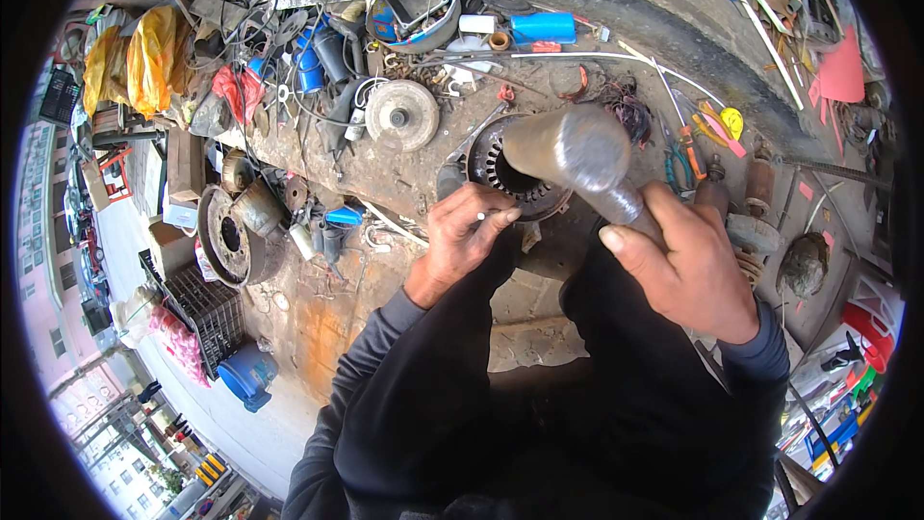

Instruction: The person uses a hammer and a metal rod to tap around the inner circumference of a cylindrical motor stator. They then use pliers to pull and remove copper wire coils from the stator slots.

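Note:
My right hand point(681, 265) is closed around the handle of a metal hammer point(580, 149), its big round head raised close to the camera over a round metal part with a slotted inner ring point(489, 170), probably a motor stator, and hiding some of it. My left hand point(462, 236) is closed on a slim metal pin point(482, 216), held at the near left edge of that part, between my knees.
Around me lie a grinding-wheel-like disc point(402, 125), a rusty wheel hub point(226, 241), pliers point(693, 154), a wire bundle point(624, 108), white tubing, cables and several blue items point(542, 29). A black crate point(207, 318) and blue bucket point(248, 371) stand left.

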The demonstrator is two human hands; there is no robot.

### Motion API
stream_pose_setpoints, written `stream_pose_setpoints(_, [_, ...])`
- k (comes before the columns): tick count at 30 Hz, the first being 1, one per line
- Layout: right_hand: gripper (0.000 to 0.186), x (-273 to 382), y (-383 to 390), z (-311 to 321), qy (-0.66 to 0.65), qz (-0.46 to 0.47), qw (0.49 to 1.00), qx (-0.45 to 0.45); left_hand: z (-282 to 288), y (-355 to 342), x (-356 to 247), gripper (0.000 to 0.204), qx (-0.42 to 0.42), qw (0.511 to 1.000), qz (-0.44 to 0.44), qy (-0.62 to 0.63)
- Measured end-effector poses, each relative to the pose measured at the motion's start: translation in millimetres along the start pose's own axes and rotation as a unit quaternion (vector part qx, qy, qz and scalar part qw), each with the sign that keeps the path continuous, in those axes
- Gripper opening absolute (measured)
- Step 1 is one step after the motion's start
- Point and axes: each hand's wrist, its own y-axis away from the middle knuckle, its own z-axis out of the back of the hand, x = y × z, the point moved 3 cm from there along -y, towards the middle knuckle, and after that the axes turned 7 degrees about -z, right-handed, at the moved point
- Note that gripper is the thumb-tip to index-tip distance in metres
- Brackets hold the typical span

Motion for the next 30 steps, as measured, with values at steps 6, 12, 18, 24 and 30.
stream_pose_setpoints(6, [0.033, 2, 3, 6, -0.007, 0.004, 1.0, -0.018, -12, -5, 4, 0.013, 0.036, 0.999, -0.004, -0.008])
stream_pose_setpoints(12, [0.036, 21, 14, 8, -0.024, 0.151, 0.987, -0.043, -11, -5, 5, 0.015, 0.075, 0.994, 0.078, 0.033])
stream_pose_setpoints(18, [0.036, -7, 7, -22, 0.189, 0.031, 0.969, 0.155, -19, -5, 10, 0.036, 0.112, 0.993, -0.039, -0.015])
stream_pose_setpoints(24, [0.034, -13, 4, -7, 0.03, -0.004, 0.998, 0.058, -9, 4, 5, 0.02, 0.032, 0.998, -0.032, -0.04])
stream_pose_setpoints(30, [0.032, -14, 0, 2, -0.004, -0.021, 1.0, -0.01, -10, -7, 1, 0.015, 0.03, 0.999, -0.012, 0.002])
